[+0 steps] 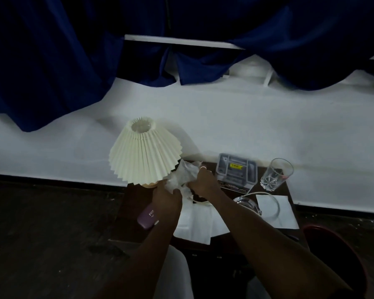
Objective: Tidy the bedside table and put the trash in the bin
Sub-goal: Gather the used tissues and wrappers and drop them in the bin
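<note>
A small dark bedside table (134,223) stands in front of me against a white bed. Over its back left part, my left hand (167,199) and my right hand (201,183) both grip a crumpled clear plastic wrapper (183,175), just right of a pleated cream lamp (144,151). White paper napkins lie on the table, one (194,223) under my arms and one (276,210) at the right. A dark red bin (341,262) sits on the floor at the lower right, partly cut off by the frame.
On the table are a purple case (146,219) at the left, a grey plastic box with a yellow label (236,170) at the back, a cut-glass tumbler (275,174), a glass ashtray (247,205) and a white cable (266,196). Blue curtains (52,72) hang over the bed.
</note>
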